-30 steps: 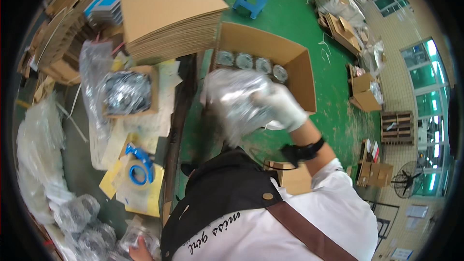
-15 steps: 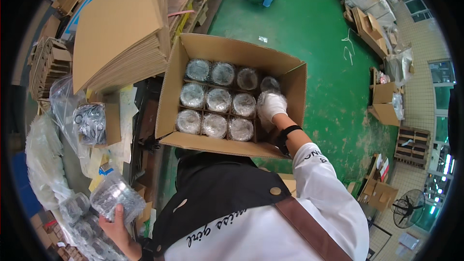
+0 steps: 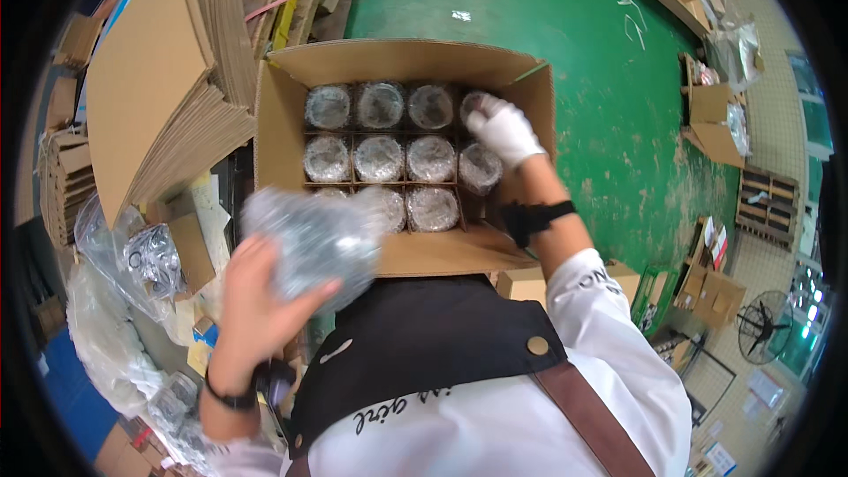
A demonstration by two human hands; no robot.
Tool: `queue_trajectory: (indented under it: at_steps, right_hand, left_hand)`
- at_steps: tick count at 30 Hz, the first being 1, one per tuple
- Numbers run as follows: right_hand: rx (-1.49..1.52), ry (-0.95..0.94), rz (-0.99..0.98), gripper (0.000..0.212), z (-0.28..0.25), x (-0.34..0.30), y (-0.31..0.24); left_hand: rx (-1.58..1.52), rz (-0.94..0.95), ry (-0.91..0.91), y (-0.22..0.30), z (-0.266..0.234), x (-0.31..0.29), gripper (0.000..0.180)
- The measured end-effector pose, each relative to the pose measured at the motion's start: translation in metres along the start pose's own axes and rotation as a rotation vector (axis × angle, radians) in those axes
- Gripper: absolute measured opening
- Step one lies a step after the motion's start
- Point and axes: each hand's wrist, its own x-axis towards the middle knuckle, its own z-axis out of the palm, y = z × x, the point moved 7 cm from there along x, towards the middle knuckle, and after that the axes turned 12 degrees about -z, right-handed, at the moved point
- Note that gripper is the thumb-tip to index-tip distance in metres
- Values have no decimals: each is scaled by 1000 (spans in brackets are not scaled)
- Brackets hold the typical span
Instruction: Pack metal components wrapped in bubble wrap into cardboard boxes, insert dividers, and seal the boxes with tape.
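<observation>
A cardboard box [image 3: 397,55] with a grid of dividers stands open in front of me. Clear-wrapped round glass-like items [image 3: 379,159] fill several of its cells. My left hand [image 3: 252,305] holds another bulky item in clear wrap [image 3: 322,243], blurred by motion, above the box's near left corner; it hides part of the near row. My right hand [image 3: 506,132], in a white glove, reaches into the far right corner with its fingers closed on the top of a wrapped item [image 3: 472,106]. Just nearer, a wrapped item [image 3: 480,168] sits slightly tilted in the right column.
Flat cardboard sheets [image 3: 146,79] are stacked left of the box. A small carton [image 3: 190,252] of dark, plastic-wrapped items and crumpled clear plastic [image 3: 102,336] lie on the left. Green floor [image 3: 618,141] spreads to the right; a black fan [image 3: 765,327] and a pallet [image 3: 767,208] stand farther off.
My left hand has brought its wrapped item up from the left side to the box's near left corner. My right hand has shifted from the middle row to the far right corner.
</observation>
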Motion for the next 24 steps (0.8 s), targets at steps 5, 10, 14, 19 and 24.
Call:
queue_trajectory:
  at_steps: [5,10,14,19,24]
  right_hand:
    - [769,589,-14,30,-144,-102,-48]
    - [823,719,282,25,-141,-237,22]
    - [818,868,517,25,-106,-322,58]
    - [955,896,624,26,-64,-332,62]
    - [934,663,518,25,-49,-299,42]
  left_hand:
    - [-113,-59,-825,37,190,122,63]
    - [121,-77,-916,74,362,154,58]
    - [500,152,-628,113,383,144,43]
    - [692,462,-365,61,441,118,52]
    - [680,471,-564,60,453,121,48]
